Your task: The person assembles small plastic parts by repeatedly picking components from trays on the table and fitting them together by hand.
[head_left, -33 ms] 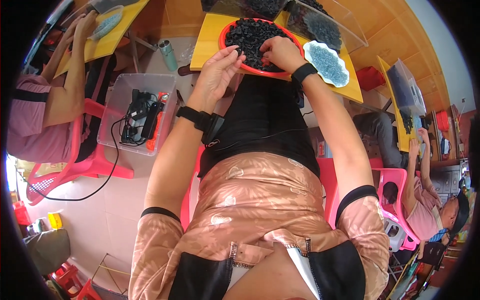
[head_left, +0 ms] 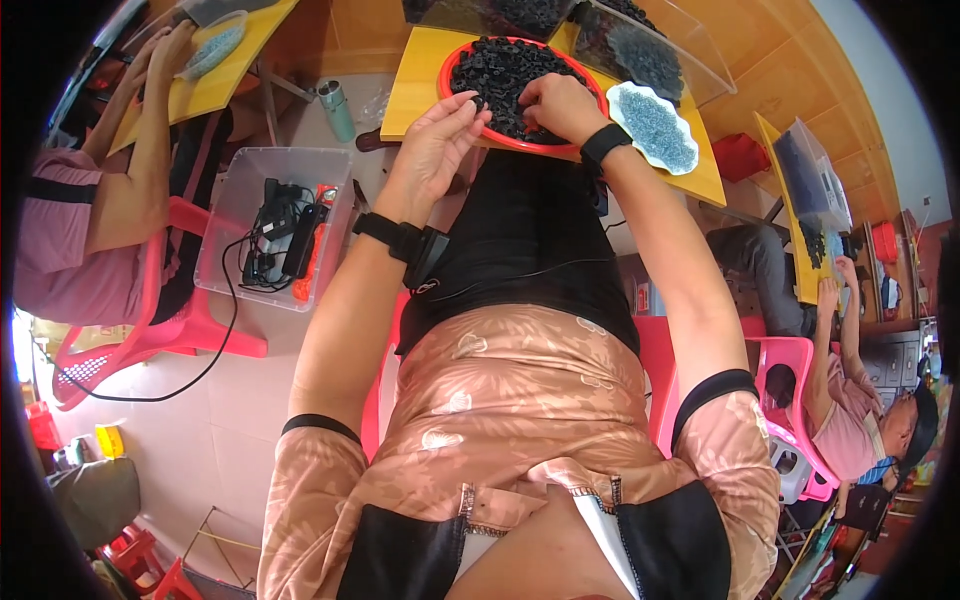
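A red round tray [head_left: 443,93] heaped with small black plastic parts [head_left: 497,72] sits on the yellow table. At its left rim my left hand [head_left: 447,137] pinches a small black part [head_left: 479,103] between thumb and fingertips. Over the right side of the heap is my right hand [head_left: 568,108], fingers bent down among the parts; its fingertips are partly hidden, so whether they grip one is unclear. Just right of that hand lies a white scallop-edged dish [head_left: 690,150] full of small bluish-grey pieces [head_left: 655,125].
Clear bins [head_left: 660,50] with more black parts stand behind the tray. At left are a clear plastic box [head_left: 225,215] holding black adapters and cables, a green bottle [head_left: 337,112], and a co-worker's arms [head_left: 140,190]. Another person [head_left: 850,400] works at a right-hand table.
My right hand's fingers have shifted very slightly over the black parts. My left hand keeps its pinch in the same place.
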`<control>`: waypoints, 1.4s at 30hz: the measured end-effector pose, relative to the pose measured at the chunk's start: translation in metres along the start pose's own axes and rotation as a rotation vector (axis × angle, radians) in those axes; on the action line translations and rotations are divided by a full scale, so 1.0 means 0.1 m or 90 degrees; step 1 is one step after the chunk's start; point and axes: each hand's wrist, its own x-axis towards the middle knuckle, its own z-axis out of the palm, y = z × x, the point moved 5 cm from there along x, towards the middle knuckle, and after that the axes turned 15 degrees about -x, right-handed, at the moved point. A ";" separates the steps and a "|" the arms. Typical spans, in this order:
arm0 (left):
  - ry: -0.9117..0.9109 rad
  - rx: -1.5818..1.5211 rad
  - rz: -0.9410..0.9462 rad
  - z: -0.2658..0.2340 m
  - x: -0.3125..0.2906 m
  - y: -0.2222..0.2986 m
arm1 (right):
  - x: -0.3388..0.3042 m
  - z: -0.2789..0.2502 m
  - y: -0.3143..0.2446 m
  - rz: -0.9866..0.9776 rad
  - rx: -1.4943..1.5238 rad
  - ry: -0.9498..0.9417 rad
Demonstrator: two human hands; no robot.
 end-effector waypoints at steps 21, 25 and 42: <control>-0.010 0.078 0.014 0.07 -0.06 -0.01 | -0.27 -0.23 -0.11 0.101 0.662 -0.082; -0.022 0.113 -0.002 0.11 -0.07 -0.06 | -0.47 -0.28 -0.26 0.127 0.676 -0.004; -0.047 0.227 -0.004 0.15 -0.09 -0.11 | -0.66 -0.24 -0.35 0.131 0.592 0.056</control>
